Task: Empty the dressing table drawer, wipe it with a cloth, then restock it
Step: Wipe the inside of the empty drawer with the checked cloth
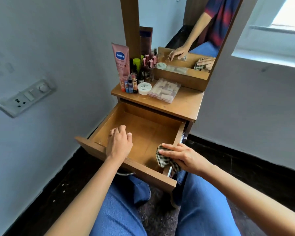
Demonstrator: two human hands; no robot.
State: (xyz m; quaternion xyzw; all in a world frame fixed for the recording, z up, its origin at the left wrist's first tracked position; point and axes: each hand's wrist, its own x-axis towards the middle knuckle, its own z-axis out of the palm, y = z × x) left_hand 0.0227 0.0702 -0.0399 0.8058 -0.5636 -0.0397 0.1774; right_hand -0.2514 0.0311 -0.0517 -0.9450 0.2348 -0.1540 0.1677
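**Cloth in the emptied drawer**

The checked cloth is pressed onto the drawer's lower right corner by the right hand (grip flat, fingers straight). The left hand, grip loosely curled and empty, is rested inside, at frame centre.

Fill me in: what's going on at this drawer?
A person sits at a small wooden dressing table. Its pulled-out wooden drawer is empty. The right hand presses a brown-and-cream checked cloth at the drawer's front right corner; the left hand rests inside, holding nothing. A pink lotion tube, white round jar, clear plastic box and small bottles stand on the tabletop, not yet restocked.
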